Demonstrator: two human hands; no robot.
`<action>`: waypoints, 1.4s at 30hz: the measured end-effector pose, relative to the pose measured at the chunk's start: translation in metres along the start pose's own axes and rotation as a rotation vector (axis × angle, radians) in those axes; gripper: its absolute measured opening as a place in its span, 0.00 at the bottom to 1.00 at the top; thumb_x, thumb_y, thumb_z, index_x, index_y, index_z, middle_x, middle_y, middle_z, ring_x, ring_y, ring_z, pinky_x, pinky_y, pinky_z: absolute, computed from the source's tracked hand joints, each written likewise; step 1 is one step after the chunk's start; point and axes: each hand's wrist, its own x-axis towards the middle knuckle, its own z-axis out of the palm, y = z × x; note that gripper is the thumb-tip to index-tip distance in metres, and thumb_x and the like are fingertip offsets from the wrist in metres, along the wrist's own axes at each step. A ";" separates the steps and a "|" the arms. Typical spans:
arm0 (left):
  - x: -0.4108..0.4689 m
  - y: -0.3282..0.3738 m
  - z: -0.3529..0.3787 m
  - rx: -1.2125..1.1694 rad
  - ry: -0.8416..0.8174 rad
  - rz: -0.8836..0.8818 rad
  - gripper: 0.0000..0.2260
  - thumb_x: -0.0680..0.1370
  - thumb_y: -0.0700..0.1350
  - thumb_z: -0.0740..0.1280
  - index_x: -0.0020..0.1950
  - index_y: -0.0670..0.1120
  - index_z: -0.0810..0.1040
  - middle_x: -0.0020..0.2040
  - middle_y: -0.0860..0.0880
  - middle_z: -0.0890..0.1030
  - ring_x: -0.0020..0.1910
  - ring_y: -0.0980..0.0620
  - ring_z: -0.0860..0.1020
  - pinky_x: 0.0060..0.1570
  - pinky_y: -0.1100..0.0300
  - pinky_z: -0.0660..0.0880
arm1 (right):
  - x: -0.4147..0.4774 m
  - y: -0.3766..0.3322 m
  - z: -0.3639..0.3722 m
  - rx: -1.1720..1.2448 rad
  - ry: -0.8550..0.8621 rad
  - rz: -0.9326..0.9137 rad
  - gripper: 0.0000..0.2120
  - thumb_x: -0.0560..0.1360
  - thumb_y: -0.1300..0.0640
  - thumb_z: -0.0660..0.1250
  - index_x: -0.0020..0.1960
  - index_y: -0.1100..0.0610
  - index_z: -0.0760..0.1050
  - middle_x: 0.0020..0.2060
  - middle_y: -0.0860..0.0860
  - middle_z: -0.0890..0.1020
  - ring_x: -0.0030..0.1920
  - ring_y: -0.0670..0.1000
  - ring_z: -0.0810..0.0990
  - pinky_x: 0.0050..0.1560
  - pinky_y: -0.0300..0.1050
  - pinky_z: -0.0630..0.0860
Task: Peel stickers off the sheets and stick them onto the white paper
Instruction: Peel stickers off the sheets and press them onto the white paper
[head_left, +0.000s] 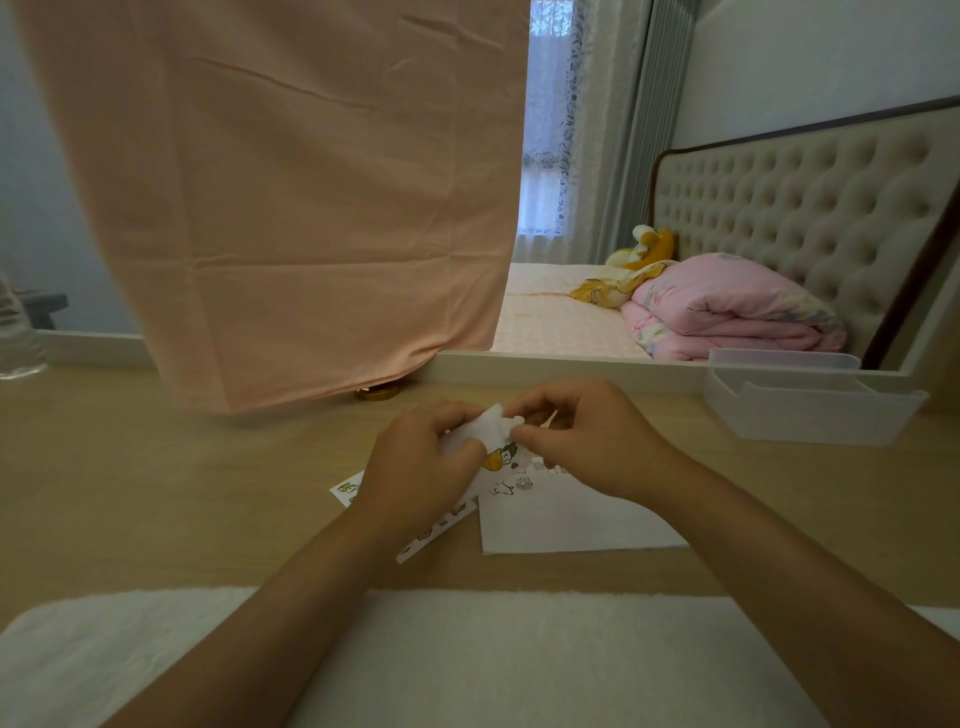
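Above the wooden desk my left hand (423, 467) grips a small sticker sheet (480, 431), its white back turned toward me. My right hand (582, 436) pinches the sheet's upper right edge with thumb and fingertips. A colourful sticker (500, 458) shows just below the two hands. The white paper (566, 514) lies flat on the desk under my right hand, with a few small stickers (511, 486) near its top left corner. A second sticker sheet (441, 522) lies flat under my left wrist, partly hidden.
A peach cloth (291, 208) hangs over the mirror at the back of the desk (156, 483). A clear plastic tray (810, 405) stands at the back right, a gold lid (376, 393) under the cloth's hem. A white fluffy mat (467, 660) covers the near edge.
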 end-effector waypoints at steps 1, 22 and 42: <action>0.000 0.000 -0.001 0.028 0.003 0.004 0.18 0.69 0.50 0.61 0.54 0.58 0.85 0.47 0.61 0.83 0.46 0.60 0.80 0.49 0.50 0.79 | 0.000 -0.001 0.000 0.037 -0.010 0.036 0.09 0.74 0.60 0.74 0.51 0.48 0.85 0.38 0.46 0.85 0.32 0.49 0.83 0.35 0.39 0.78; 0.005 -0.010 0.003 -0.049 -0.282 -0.199 0.18 0.79 0.38 0.61 0.47 0.62 0.81 0.46 0.61 0.83 0.44 0.61 0.81 0.39 0.65 0.75 | -0.004 0.000 0.006 0.310 -0.052 0.328 0.09 0.79 0.61 0.69 0.57 0.52 0.80 0.41 0.50 0.86 0.31 0.50 0.80 0.28 0.42 0.70; 0.006 -0.018 0.011 -0.086 -0.187 -0.140 0.03 0.78 0.52 0.70 0.51 0.57 0.80 0.44 0.53 0.85 0.44 0.55 0.83 0.47 0.51 0.82 | -0.006 0.014 0.016 0.004 0.105 0.045 0.15 0.73 0.63 0.76 0.53 0.46 0.82 0.40 0.43 0.84 0.33 0.50 0.81 0.41 0.48 0.82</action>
